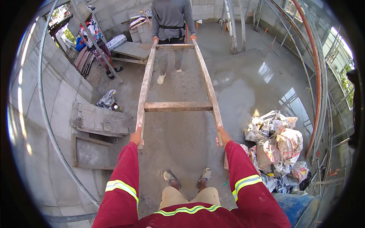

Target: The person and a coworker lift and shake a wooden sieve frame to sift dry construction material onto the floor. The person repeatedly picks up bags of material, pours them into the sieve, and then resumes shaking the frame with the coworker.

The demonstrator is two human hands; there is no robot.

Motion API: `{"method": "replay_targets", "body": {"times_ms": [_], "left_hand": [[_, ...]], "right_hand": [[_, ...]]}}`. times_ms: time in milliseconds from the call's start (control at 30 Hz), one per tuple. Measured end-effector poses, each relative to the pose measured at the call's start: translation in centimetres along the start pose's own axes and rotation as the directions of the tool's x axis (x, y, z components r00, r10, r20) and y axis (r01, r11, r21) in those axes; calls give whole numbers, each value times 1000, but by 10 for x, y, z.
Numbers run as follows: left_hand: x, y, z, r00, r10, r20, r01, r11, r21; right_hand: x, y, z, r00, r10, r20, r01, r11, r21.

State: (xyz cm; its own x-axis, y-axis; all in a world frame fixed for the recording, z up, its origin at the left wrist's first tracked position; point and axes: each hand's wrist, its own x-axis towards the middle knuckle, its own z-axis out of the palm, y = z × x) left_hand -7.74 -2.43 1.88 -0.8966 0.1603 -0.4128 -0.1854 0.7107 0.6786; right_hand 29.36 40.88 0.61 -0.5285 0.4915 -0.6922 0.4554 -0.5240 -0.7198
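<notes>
A long wooden frame (178,106) with two side rails and two crossbars stretches out in front of me. It looks like a hand-held sieve, with fine mesh seeming to span the part between the crossbars. A grainy grey patch (186,82) shows inside that part; I cannot tell if it lies on the mesh or the floor. My left hand (136,136) is closed around the near end of the left rail. Around the right rail's near end my right hand (224,136) is wrapped likewise. Facing me, a co-worker (171,22) grips both far ends.
Stuffed sacks (279,144) are heaped on the right, above a blue drum (296,207). Grey blocks (100,118) and a shallow wooden tray (91,152) lie left. Wet concrete floor (235,95) spreads ahead. Metal props (232,26) stand at the back; another person (97,41) is far left.
</notes>
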Motion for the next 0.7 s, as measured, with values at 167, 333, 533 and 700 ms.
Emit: {"method": "replay_targets", "body": {"times_ms": [167,333,533,700], "left_hand": [[-50,72,21,996,-74,55,78,994,-73],[-197,-121,58,995,-95,29,98,991,-92],[-315,-202,62,976,-209,67,219,952,-214],[-224,-123,74,975,-202,97,205,979,-20]], "right_hand": [[-6,-12,-33,999,13,-41,-12,1000,13],[-96,198,-68,996,52,-76,-47,997,57],[-181,287,-101,988,85,-129,-95,993,-69],[-120,198,-80,970,138,-198,-143,990,-11]]}}
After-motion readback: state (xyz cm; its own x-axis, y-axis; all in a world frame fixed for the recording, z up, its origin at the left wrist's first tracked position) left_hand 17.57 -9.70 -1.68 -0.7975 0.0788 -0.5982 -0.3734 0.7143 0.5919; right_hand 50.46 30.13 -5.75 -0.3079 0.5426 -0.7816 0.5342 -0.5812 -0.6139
